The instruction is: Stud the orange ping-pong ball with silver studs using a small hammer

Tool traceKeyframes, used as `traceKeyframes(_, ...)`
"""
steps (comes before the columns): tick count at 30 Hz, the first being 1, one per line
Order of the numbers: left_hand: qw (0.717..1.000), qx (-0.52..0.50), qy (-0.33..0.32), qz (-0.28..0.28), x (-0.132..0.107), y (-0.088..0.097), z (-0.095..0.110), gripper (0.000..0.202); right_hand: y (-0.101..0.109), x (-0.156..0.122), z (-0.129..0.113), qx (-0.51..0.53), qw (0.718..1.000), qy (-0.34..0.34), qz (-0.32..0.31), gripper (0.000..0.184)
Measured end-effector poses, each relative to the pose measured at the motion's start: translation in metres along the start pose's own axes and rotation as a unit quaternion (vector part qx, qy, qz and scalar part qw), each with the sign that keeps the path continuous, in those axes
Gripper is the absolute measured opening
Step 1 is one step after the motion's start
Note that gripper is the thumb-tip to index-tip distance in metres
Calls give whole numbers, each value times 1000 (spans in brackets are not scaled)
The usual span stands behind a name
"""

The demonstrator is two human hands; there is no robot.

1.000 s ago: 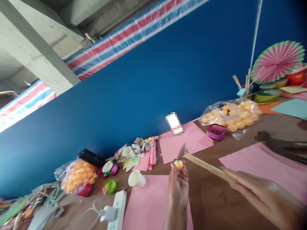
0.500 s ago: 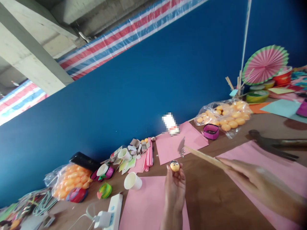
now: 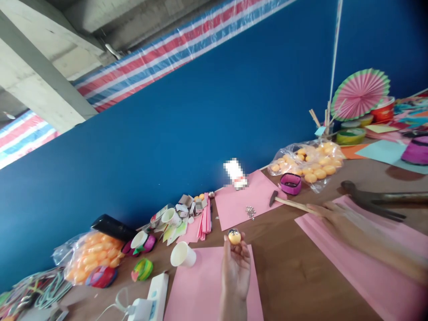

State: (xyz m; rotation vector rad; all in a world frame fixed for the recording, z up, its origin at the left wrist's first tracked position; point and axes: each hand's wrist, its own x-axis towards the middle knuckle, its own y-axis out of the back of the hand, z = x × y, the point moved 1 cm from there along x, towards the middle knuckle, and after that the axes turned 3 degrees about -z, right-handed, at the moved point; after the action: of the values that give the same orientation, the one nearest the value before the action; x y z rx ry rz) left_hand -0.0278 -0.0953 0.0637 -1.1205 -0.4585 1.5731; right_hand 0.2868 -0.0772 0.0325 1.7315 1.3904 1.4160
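My left hand (image 3: pixel 236 267) holds a small orange ball (image 3: pixel 234 237) upright between thumb and fingertips, with shiny silver bits on its top. Below that hand lies a pink sheet (image 3: pixel 200 285). At the right, my right hand (image 3: pixel 341 225), slightly blurred, has its fingers on the handle end of a small hammer (image 3: pixel 294 204). The hammer's dark head is low by the edge of another pink sheet (image 3: pixel 230 205). On that sheet sits a little heap of silver beads or studs (image 3: pixel 250 211).
A white paper cup (image 3: pixel 183 255) stands left of my left hand. A claw hammer (image 3: pixel 371 200) lies at the right. Bags of orange balls (image 3: pixel 319 162) rest by the blue wall, near a purple ring (image 3: pixel 290 183). A power strip (image 3: pixel 157 294) is at front left.
My right hand has swung the small hammer away from the ball, to the right and down towards the table. The silver heap shows more fully. My left hand still holds the ball.
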Motion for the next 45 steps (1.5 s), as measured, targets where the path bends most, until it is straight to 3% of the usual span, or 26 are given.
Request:
traceKeyframes(3,1000,0,9,-2,0,0,0,14,0,5,-3,-55,997,24,-51,36)
traceKeyframes(7,1000,-5,16,-12,-2,-2,-2,15,-3,22,-36,-12,996,63,-69,38)
traceKeyframes(10,1000,-9,22,-12,-4,-2,-3,17,-23,35,-72,34,993,100,-59,29)
traceKeyframes(13,1000,-12,19,-13,-8,1,1,17,-52,48,-103,57,986,114,-111,24)
traceKeyframes(18,1000,-17,-1,-13,-17,13,15,18,-80,65,-133,40,981,117,-150,19)
traceKeyframes(28,1000,-15,-10,-3,-16,24,18,19,-91,72,-135,58,980,91,-165,18)
traceKeyframes(37,1000,8,18,13,-12,17,1,18,-70,55,-133,177,967,69,-171,13)
traceKeyframes(40,999,24,26,20,-11,12,-5,22,-57,48,-134,279,941,52,-181,9)
traceKeyframes(45,999,40,6,32,-7,3,-16,19,-44,36,-135,424,876,-13,-232,12)
